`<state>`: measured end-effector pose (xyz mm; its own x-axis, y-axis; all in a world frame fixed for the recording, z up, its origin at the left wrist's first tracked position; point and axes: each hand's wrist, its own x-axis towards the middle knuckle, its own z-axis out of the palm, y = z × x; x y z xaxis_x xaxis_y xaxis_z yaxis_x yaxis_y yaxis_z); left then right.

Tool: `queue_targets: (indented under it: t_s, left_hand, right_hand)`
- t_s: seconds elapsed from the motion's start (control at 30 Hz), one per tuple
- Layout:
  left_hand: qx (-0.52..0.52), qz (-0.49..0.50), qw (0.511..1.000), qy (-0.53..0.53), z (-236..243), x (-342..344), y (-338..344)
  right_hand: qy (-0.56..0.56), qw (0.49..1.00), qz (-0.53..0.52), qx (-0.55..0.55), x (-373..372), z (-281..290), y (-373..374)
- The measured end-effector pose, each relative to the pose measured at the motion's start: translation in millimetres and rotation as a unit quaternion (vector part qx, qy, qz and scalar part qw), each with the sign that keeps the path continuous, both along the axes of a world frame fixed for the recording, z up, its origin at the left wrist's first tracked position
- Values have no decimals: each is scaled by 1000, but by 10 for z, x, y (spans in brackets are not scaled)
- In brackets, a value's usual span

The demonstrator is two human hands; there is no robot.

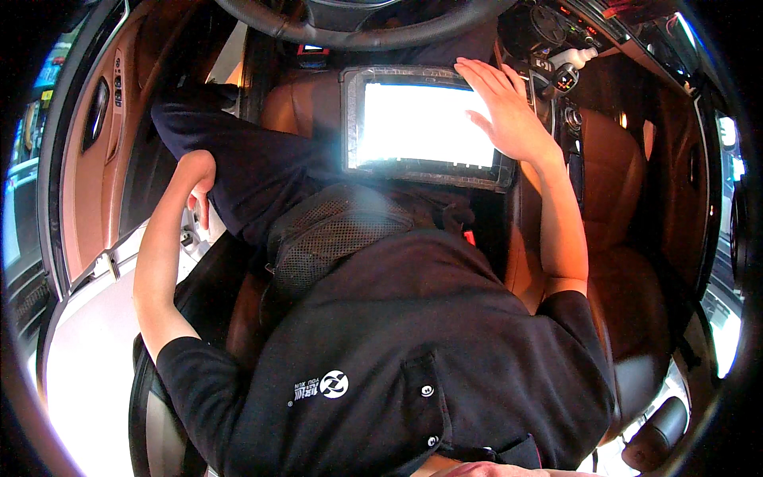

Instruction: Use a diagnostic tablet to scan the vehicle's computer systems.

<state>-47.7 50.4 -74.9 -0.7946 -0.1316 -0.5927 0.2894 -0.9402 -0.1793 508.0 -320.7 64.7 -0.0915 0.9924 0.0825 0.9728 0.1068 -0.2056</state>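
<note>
- I note the tablet, a rugged dark-cased unit with a bright, washed-out screen. It lies across the person's lap, just below the steering wheel, so the screen faces up within reach of the right arm.
- The right hand lies flat on the tablet's right edge and upper right corner. Its fingers are straight and slightly apart, clamped on nothing; I judge it steadies the unit or presses the screen.
- The left hand hangs at the left thigh, beside the seat's left edge and the open door sill. The fingers curl downward; I cannot tell whether they hold anything.
- A dark mesh pouch sits at the waist, just below the tablet's lower edge.
- The tan door panel stands open at left; the centre console controls lie just beyond the right hand.
</note>
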Motion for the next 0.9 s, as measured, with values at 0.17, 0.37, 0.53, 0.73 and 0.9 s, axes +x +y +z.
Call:
queue_targets:
  t_s: [0.17,0.37,0.53,0.73,0.9]
  left_hand:
    - [-40,-2,999,6,-80,-31,39]
    - [157,74,984,31,-163,562,80]
    - [-400,51,915,-18,-1655,-1864,945]
    - [39,68,995,61,-97,255,42]
    - [9,35,999,3,73,110,-56]
  right_hand:
    - [4,1000,-3,2,-17,11,3]
    - [-26,997,-43,-51,-24,78,-117]
    - [13,999,27,-18,7,7,96]
    - [-6,1000,-6,-10,-10,21,-29]
    - [2,1000,7,-30,-1,79,3]
